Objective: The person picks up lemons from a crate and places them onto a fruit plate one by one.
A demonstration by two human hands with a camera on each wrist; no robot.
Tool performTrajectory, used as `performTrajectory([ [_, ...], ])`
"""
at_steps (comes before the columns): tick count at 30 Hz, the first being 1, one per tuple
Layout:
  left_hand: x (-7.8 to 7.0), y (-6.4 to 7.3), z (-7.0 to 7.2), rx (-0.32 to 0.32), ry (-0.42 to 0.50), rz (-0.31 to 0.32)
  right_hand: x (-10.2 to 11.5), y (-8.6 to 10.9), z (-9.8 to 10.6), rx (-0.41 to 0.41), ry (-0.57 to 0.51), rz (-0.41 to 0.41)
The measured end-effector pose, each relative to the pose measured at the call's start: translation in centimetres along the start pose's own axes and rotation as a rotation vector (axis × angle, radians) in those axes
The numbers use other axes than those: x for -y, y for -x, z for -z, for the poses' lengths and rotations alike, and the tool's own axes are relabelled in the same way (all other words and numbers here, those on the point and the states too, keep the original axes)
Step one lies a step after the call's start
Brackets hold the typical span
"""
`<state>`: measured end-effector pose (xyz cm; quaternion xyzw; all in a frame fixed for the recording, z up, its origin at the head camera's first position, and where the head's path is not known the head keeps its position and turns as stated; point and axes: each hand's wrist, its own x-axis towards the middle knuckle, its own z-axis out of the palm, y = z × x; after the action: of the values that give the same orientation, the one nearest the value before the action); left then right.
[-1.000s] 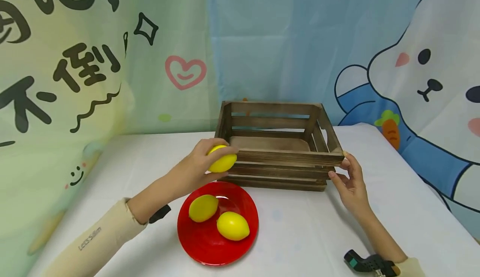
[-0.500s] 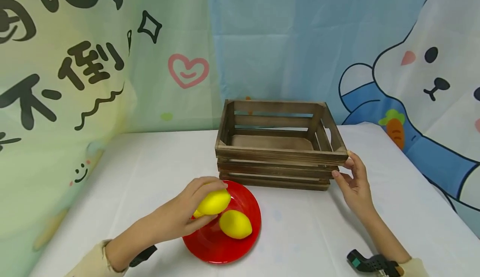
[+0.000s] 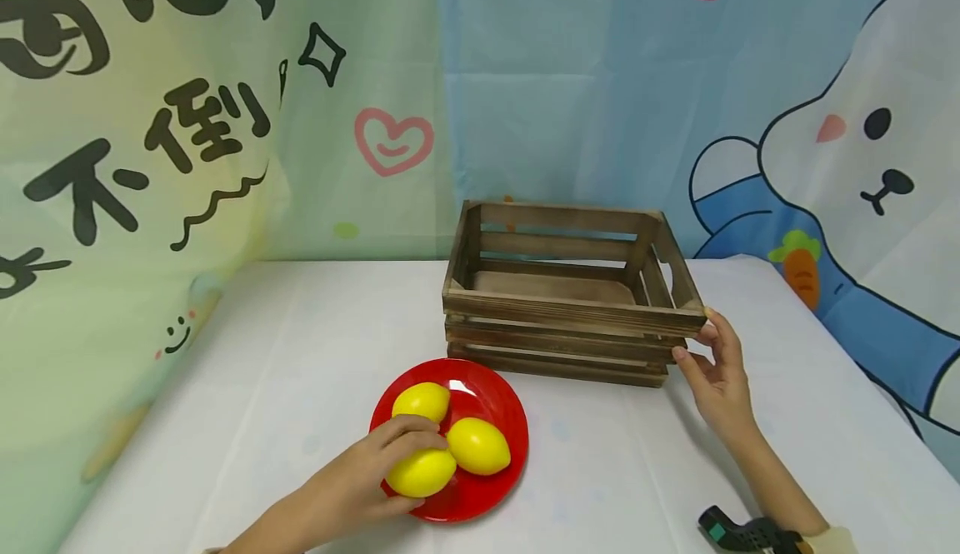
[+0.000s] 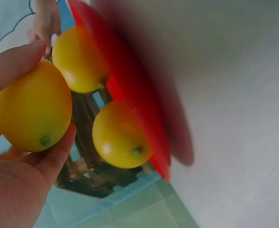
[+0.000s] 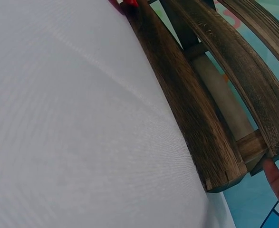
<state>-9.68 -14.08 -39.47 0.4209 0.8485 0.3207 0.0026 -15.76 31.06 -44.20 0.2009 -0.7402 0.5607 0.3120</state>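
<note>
My left hand point(image 3: 360, 481) grips a yellow lemon point(image 3: 422, 474) between thumb and fingers, over the near left part of a red plate point(image 3: 504, 396). Two other lemons sit on that plate, one at the back left point(image 3: 422, 401) and one to the right point(image 3: 478, 446). The left wrist view shows the held lemon point(image 4: 32, 107) raised off the plate's surface, its green stem end visible. Behind the plate stands a brown slatted wooden crate point(image 3: 570, 311), its visible inside bare. My right hand point(image 3: 723, 391) holds the crate's front right corner, thumb on the front and fingers round the side.
A white cloth point(image 3: 592, 471) covers the table under the plate and crate. Close behind the crate hangs a printed curtain point(image 3: 525, 79) with cartoon figures and lettering. A dark wrist strap point(image 3: 750, 531) is on the right forearm.
My left hand has carried the lemon from beside the crate's front left corner back toward me, over the plate's near left part. The right hand stays on the crate's corner. The head view shifts slightly.
</note>
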Motion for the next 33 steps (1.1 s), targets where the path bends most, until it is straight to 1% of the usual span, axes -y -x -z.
performTrajectory([
  [3,0.2,0.1,-0.6,0.006,0.024,0.007,-0.1,0.0,0.3,-0.005,-0.022,-0.004],
  [7,0.5,-0.1,-1.3,0.004,-0.006,-0.008,-0.2,-0.2,0.5,-0.023,-0.037,-0.006],
  [10,0.6,-0.1,-1.7,0.015,-0.041,-0.002,-0.5,-0.3,0.5,-0.020,-0.044,-0.006],
  [13,0.6,0.2,-1.9,0.035,-0.053,0.038,-0.7,-0.5,0.2,-0.005,-0.062,-0.015],
  [17,0.7,0.6,-1.7,0.062,-0.052,0.113,-1.0,-0.7,-0.4,0.004,-0.058,-0.020],
  [18,0.8,0.7,-1.6,0.067,-0.057,0.124,-1.0,-0.8,-0.6,0.002,-0.053,-0.020],
  [20,0.9,0.7,-1.6,0.074,-0.064,0.145,-1.2,-0.9,-0.7,0.003,-0.078,-0.009],
  [23,1.0,0.7,-1.8,0.074,-0.079,0.163,-1.2,-1.0,-0.8,0.006,-0.069,-0.012],
  [26,1.1,0.5,-1.8,0.067,-0.094,0.152,-1.0,-0.9,-0.6,0.008,-0.045,-0.008],
  [28,1.2,0.2,-1.6,0.050,-0.116,0.123,-0.8,-0.9,-0.4,0.006,-0.054,-0.013],
  [29,1.2,0.0,-1.3,0.037,-0.129,0.107,-0.7,-0.9,-0.2,0.002,-0.061,-0.011],
  [30,1.2,-0.3,-1.0,0.021,-0.143,0.099,-0.6,-0.9,0.0,-0.005,-0.045,-0.005],
  [31,1.2,-0.7,-0.4,0.003,-0.162,0.091,-0.4,-1.0,0.3,-0.012,-0.020,0.004],
  [33,1.1,-1.9,1.0,-0.042,-0.210,0.088,0.1,-1.4,0.9,-0.028,0.068,0.009],
])
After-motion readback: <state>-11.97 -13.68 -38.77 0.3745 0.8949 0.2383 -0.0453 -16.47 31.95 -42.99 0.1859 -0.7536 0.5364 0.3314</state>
